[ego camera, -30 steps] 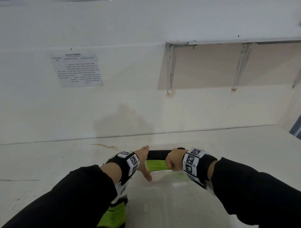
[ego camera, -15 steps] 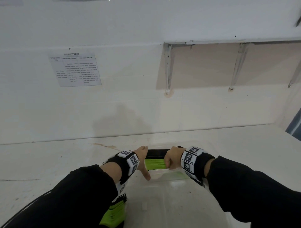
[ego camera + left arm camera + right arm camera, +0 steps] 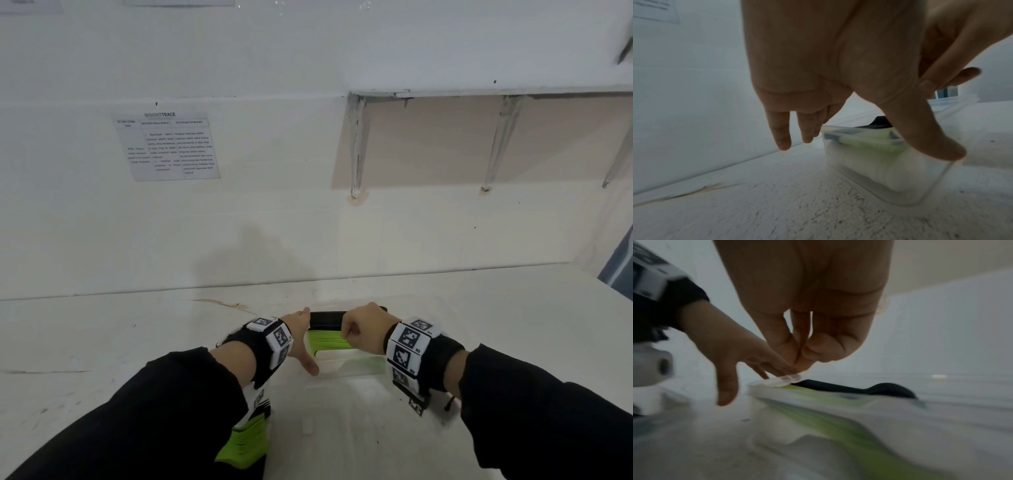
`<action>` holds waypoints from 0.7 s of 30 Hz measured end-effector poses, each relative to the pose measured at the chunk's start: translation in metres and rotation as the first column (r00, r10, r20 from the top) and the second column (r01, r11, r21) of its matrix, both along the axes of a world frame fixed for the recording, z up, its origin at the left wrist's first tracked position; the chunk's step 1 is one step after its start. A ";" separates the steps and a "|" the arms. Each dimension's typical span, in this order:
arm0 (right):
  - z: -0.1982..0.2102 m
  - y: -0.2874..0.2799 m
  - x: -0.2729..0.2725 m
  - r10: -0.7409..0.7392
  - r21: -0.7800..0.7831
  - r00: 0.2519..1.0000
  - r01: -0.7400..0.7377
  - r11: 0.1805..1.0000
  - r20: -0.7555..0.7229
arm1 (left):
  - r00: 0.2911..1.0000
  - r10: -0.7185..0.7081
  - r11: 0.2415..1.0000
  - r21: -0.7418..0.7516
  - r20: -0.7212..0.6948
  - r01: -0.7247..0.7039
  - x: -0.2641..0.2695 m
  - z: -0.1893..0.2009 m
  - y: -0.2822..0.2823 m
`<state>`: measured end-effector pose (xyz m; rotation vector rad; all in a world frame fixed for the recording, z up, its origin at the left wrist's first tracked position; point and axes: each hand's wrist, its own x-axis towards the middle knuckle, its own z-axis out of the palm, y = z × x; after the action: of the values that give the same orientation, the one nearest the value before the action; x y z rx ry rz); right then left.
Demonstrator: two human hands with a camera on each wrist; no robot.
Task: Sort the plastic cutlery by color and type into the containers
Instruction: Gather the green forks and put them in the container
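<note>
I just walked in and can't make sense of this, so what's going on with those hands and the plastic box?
A person is working at a clear plastic container on a white table. It holds green cutlery with black cutlery behind it. The left hand rests open against the container's left end, thumb on its rim. The right hand has its fingers curled at the far edge; the right wrist view is blurred, so what they pinch is unclear. More green cutlery lies nearer, under the left arm.
</note>
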<state>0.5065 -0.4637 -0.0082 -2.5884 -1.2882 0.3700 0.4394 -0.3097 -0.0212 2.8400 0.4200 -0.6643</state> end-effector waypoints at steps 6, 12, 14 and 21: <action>-0.012 -0.008 -0.067 -0.088 -0.094 0.993 0.080 0.992 -0.084 | 0.992 0.117 0.993 -0.022 0.053 -0.116 -0.036 0.017 0.028; -0.040 -0.016 -0.098 -0.252 -0.115 0.922 0.228 0.967 -0.294 | 0.927 0.375 0.927 0.010 0.015 -0.375 -0.120 0.011 0.092; -0.047 -0.014 -0.103 -0.323 -0.143 0.889 0.292 0.946 -0.323 | 0.907 0.417 0.909 0.019 -0.059 -0.417 -0.152 0.004 0.096; -0.055 -0.005 -0.119 -0.487 -0.141 0.829 0.466 0.873 -0.277 | 0.781 0.624 0.750 -0.264 -0.020 -0.606 -0.205 -0.025 0.089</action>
<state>0.3872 -0.4687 -0.0636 -2.6517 -0.5037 0.6864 0.2348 -0.2207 -0.0462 2.2514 1.1078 -0.4331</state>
